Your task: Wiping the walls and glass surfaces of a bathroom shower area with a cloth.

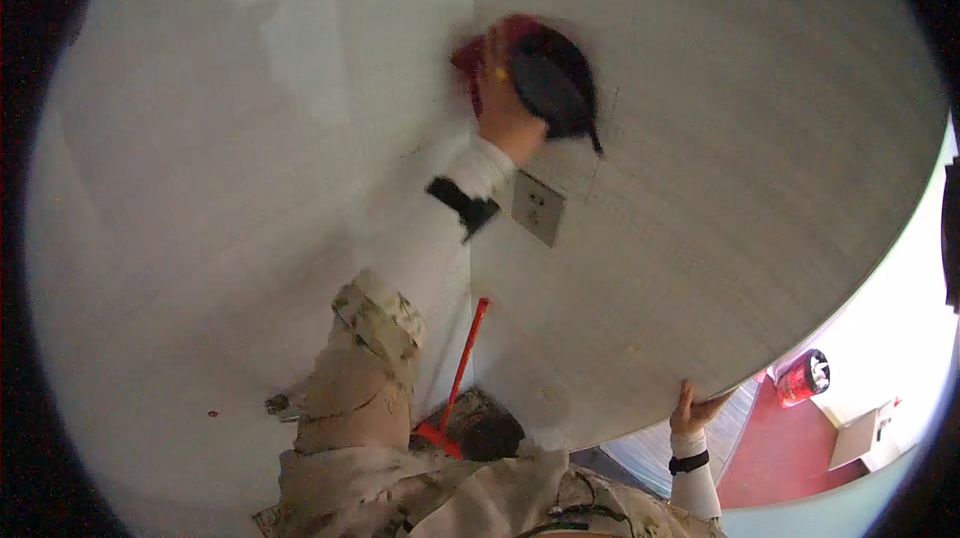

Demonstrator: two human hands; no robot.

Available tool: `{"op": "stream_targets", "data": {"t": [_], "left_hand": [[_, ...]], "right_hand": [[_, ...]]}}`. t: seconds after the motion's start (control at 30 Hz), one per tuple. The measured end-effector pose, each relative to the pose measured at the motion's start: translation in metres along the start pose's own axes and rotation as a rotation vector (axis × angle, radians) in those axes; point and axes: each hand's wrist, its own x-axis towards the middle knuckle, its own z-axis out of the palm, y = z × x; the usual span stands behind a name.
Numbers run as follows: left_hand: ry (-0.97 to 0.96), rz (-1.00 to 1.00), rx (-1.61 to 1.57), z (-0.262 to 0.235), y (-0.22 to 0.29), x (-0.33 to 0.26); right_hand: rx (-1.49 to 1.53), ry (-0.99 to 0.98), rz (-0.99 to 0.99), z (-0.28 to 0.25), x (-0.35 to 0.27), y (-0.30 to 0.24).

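High on the pale wall, close to the corner, my left hand is closed round a dark red and black thing. Motion blurs it, and I cannot make out its kind; a dark strip like a strap hangs from its lower right. Just below this hand, a square socket plate is set into the wall. Down at the lower right, my right hand lies against the wall's end edge, its thumb and fingers apart, with no loose thing in it.
A red-handled tool leans in the corner, above a dark patch on the floor. Metal fittings stick out at the lower left. Beyond the wall's edge are a red floor, a red bucket and an open carton.
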Motion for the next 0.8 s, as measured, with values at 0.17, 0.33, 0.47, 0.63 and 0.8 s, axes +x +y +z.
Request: {"op": "stream_targets", "data": {"t": [0.17,0.33,0.47,0.63,0.8], "left_hand": [[-0.009,0.029,0.219,0.019,-0.062,0.011],[-0.177,0.16,0.636,0.03,-0.092,-0.125],[-0.078,-0.067,0.47,0.025,-0.073,-0.128],[-0.147,-0.235,0.023,0.008,-0.037,-0.029],[-0.127,0.278,0.141,0.048,0.133,-0.033]], "right_hand": [[0.027,0.006,0.041,-0.013,-0.009,0.007],[0.085,-0.022,0.038,0.0,-0.009,0.007],[-0.02,-0.047,-0.046,-0.007,-0.01,0.006],[-0.086,-0.074,-0.055,-0.002,-0.001,0.006],[-0.231,-0.095,-0.172,0.005,0.021,-0.037]]}}
